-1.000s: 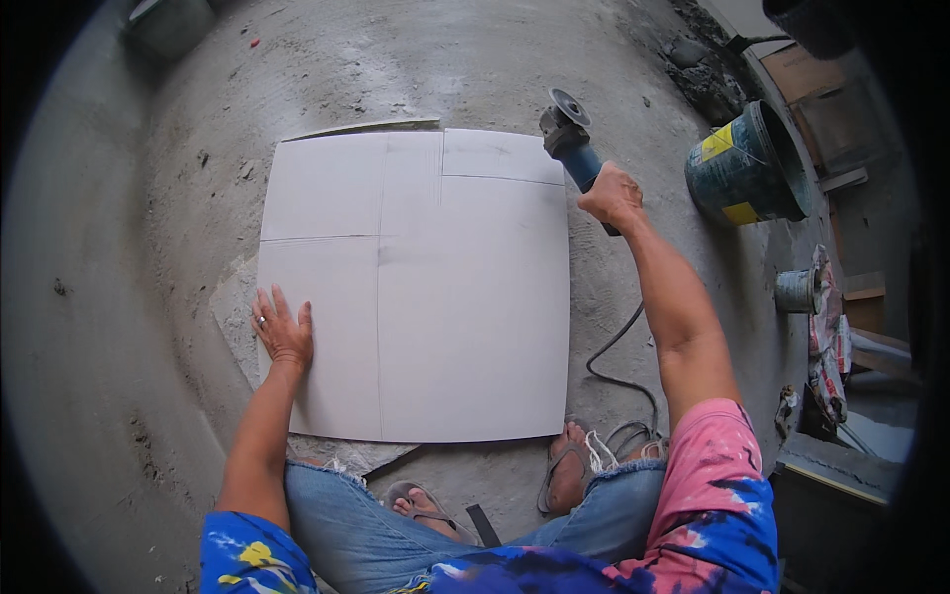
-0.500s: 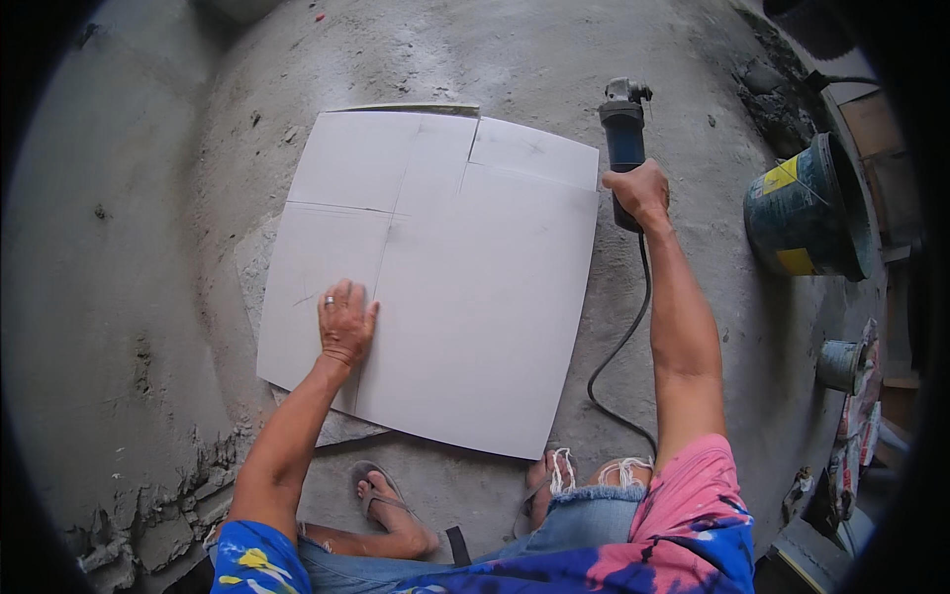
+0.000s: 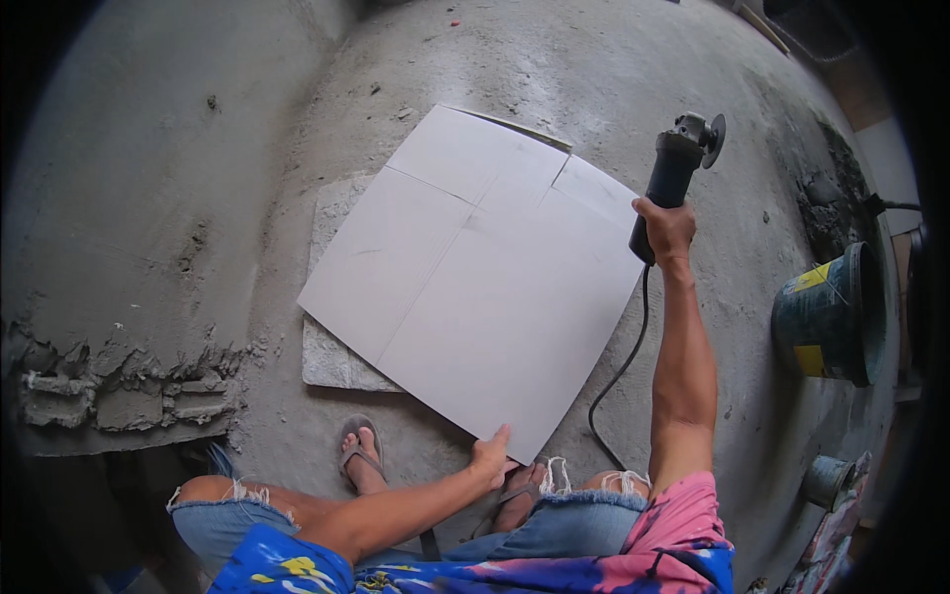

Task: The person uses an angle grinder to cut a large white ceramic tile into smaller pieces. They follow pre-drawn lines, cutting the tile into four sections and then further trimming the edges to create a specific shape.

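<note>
A large white tile (image 3: 515, 297) with pencil-like lines and a short slit near its far edge lies on a rough, pale slab (image 3: 341, 358). My left hand (image 3: 489, 459) grips the tile's near corner, thumb on top and fingers partly hidden below. Out to the right, my right hand (image 3: 669, 230) is wrapped round the body of a dark angle grinder (image 3: 673, 170). Its cutting disc (image 3: 714, 141) faces right, beyond the tile's edge. From the grinder's rear a black cord (image 3: 601, 394) runs back toward my knee.
A dark bucket (image 3: 826, 322) with yellow patches stands tilted on the right, with a smaller pail (image 3: 827, 482) nearer me. Broken mortar edging (image 3: 129, 396) lies at left. My sandalled feet (image 3: 364, 450) are close to the tile's near side.
My left hand has gone from lying flat on the tile to gripping its near corner. The tile has turned clockwise on the slab. The grinder has tilted, showing its disc.
</note>
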A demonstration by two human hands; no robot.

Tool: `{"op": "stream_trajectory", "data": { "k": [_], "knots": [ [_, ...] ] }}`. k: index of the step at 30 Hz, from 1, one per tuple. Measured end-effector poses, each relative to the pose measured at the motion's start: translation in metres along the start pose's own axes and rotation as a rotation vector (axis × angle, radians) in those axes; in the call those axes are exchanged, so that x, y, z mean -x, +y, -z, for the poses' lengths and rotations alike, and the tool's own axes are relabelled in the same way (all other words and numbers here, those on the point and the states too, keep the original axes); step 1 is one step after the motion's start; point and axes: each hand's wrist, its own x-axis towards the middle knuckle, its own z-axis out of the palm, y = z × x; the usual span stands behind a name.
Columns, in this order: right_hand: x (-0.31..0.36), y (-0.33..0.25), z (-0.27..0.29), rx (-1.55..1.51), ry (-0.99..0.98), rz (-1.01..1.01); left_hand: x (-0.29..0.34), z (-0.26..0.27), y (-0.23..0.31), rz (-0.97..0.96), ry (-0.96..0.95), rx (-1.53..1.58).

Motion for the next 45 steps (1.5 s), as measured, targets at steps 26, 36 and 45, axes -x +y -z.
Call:
{"op": "stream_trajectory", "data": {
  "k": [26,36,45],
  "knots": [
    [0.079,-0.044,0.036,-0.073,-0.253,0.188,0.077,0.102,0.187,-0.542,0.505,-1.637],
    [0.214,-0.013,0.029,-0.192,-0.658,0.124,0.053,-0.082,0.167,-0.640,-0.696,-0.365],
    [0.260,0.030,0.027,-0.172,-0.676,0.010,0.020,-0.081,0.133,-0.462,-0.698,-0.100]
  ]
}}
